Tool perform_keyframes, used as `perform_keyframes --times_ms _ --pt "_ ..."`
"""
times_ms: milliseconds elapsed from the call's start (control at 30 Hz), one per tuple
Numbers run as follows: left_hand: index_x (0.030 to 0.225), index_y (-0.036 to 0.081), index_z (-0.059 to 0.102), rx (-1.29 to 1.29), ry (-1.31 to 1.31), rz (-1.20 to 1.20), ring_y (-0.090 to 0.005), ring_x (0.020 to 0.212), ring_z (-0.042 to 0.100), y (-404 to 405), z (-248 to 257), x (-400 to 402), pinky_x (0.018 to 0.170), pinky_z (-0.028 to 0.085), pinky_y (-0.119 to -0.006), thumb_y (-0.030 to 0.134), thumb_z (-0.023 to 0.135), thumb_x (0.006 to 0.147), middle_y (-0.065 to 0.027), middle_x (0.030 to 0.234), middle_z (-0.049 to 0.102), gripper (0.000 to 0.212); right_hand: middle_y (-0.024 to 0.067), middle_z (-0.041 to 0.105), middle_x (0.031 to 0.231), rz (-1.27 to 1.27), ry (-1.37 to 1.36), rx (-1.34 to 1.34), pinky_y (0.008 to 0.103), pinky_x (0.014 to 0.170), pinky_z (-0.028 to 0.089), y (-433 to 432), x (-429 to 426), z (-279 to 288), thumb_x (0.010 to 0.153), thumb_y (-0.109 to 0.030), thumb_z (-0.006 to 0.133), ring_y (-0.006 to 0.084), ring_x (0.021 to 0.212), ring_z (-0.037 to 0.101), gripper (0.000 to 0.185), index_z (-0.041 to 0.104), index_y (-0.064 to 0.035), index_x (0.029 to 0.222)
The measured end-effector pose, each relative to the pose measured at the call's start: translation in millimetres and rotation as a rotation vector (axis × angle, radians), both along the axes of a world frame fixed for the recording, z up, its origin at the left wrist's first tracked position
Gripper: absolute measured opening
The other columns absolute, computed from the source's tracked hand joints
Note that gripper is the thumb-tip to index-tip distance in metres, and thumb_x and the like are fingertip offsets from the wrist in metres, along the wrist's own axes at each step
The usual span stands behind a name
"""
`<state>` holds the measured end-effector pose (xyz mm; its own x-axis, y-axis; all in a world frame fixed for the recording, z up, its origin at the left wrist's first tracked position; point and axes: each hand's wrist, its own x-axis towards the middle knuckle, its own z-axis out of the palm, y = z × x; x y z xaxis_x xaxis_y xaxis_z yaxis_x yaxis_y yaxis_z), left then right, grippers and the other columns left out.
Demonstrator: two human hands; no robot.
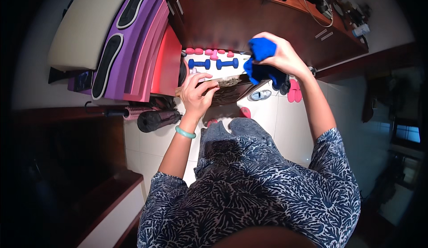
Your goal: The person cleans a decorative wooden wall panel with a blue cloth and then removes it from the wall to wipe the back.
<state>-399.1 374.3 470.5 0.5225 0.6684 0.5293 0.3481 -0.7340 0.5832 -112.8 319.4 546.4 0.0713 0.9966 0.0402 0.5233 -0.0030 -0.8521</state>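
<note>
A bunched blue cloth [263, 49] is gripped in my right hand [284, 55], with part of it hanging below the fingers. My left hand [199, 94], with a green bangle [185, 132] on its wrist, is at the upper edge of a dark wooden piece with carved openwork [229, 82]. Its thumb and fingertips are brought together on or just over that edge; whether they pinch it cannot be told. The wooden piece stands in front of my legs, and its lower part is partly in shadow. The blue cloth hangs near its right end.
Blue dumbbells [227, 63] and several pink ones lie on the floor before a reddish-brown cabinet [234, 20]. Purple and pink step platforms [133, 44] are stacked at the left, near a dark cylindrical bag [158, 120]. A silver shoe [260, 95] and pink slippers [294, 91] are on the right.
</note>
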Motion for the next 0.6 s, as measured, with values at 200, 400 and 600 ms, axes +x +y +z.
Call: perform_keyframes --times_ms 200,400,600 --pt "0.083 0.018 0.075 -0.012 0.06 0.26 -0.0177 0.095 0.055 -43 10 -25 0.1 0.026 -0.044 0.024 0.079 0.073 0.0033 0.091 0.062 0.013 0.0119 0.07 0.104 0.492 0.03 -0.269 0.0337 0.089 0.05 37 -44 -36 0.066 -0.015 0.084 0.0203 0.095 0.065 0.05 0.068 -0.0028 0.111" --pt "0.111 0.004 0.051 -0.087 -0.054 0.431 -0.0289 0.095 0.055 -72 -5 -38 0.094 0.034 -0.045 0.019 0.088 0.056 -0.01 0.102 0.057 0.067 0.0058 0.07 0.094 0.528 0.344 -0.478 0.0283 0.089 0.047 20 -74 -63 0.069 -0.015 0.083 0.013 0.09 0.062 0.035 0.07 -0.0021 0.099" --pt "0.113 0.002 0.048 -0.198 -0.146 0.464 -0.0313 0.101 0.047 -77 -2 -40 0.091 0.039 -0.044 0.011 0.087 0.054 -0.0104 0.102 0.054 0.071 0.0032 0.068 0.086 0.537 0.415 -0.45 0.0265 0.081 0.048 36 -124 -60 0.069 -0.012 0.082 0.0102 0.082 0.06 0.03 0.068 -0.0016 0.093"
